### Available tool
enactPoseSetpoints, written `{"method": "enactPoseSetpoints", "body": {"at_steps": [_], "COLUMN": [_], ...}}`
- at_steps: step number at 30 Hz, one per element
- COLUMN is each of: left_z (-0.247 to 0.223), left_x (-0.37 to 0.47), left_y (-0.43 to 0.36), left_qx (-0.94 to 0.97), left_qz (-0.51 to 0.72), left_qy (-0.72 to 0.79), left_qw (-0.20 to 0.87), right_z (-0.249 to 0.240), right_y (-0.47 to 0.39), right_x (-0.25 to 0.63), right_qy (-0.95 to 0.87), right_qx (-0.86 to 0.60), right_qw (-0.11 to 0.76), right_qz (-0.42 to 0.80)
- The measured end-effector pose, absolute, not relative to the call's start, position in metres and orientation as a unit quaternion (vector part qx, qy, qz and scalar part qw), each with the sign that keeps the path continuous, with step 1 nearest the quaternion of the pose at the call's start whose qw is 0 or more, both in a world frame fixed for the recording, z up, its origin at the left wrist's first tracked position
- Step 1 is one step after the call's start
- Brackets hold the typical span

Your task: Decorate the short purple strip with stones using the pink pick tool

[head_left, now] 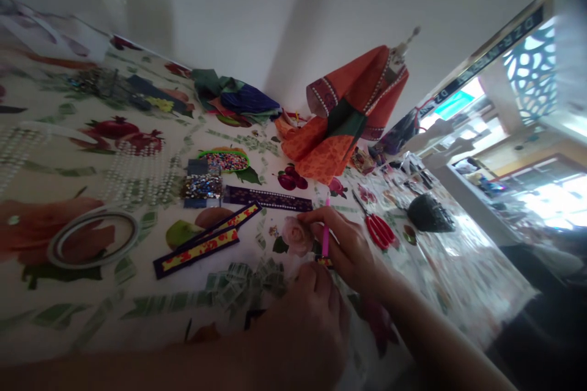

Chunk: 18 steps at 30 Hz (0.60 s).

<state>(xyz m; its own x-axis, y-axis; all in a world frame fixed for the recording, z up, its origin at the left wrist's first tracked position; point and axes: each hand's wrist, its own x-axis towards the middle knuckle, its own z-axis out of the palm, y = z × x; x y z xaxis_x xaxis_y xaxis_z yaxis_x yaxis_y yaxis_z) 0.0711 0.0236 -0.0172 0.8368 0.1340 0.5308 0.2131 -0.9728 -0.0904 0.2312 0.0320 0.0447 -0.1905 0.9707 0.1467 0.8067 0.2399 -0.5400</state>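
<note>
My right hand (351,247) is closed, with a slim pink pen-like tool (326,238) upright between its fingers. Its exact kind cannot be told. My left hand (312,311) is curled low over the table, fingers pressed together on a dark-edged patterned fabric strip (324,262). Only a small yellow-and-red end of that strip shows; the hand hides the rest. Left of my hands, two similar yellow-and-red strips (197,252) lie crossing each other. A dark strip with white dots (270,198) rests just beyond my right fingertips.
Red-handled scissors (380,231) lie right of my right hand. Behind stands a small orange garment on a stand (348,113). Leftward are a green-rimmed bead tray (224,160), sequins (202,187), pearl strings (147,174) and a white ring (94,238). A black bundle (431,214) sits farther right.
</note>
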Motion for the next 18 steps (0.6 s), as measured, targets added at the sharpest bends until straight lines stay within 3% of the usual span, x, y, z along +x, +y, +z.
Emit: {"method": "enactPoseSetpoints", "body": {"at_steps": [7,18], "left_z": [-0.018,-0.015], "left_x": [0.075,0.074], "left_y": [0.022,0.022], "left_qx": [-0.955,-0.945], "left_qz": [-0.274,-0.299], "left_qy": [-0.095,-0.106], "left_qw": [0.067,0.084], "right_z": [0.058,0.057], "right_y": [0.030,0.027], "right_x": [0.215,0.221], "right_qy": [-0.728,-0.726], "right_qx": [-0.567,-0.581], "right_qw": [0.259,0.269], "right_qz": [0.286,0.251]}}
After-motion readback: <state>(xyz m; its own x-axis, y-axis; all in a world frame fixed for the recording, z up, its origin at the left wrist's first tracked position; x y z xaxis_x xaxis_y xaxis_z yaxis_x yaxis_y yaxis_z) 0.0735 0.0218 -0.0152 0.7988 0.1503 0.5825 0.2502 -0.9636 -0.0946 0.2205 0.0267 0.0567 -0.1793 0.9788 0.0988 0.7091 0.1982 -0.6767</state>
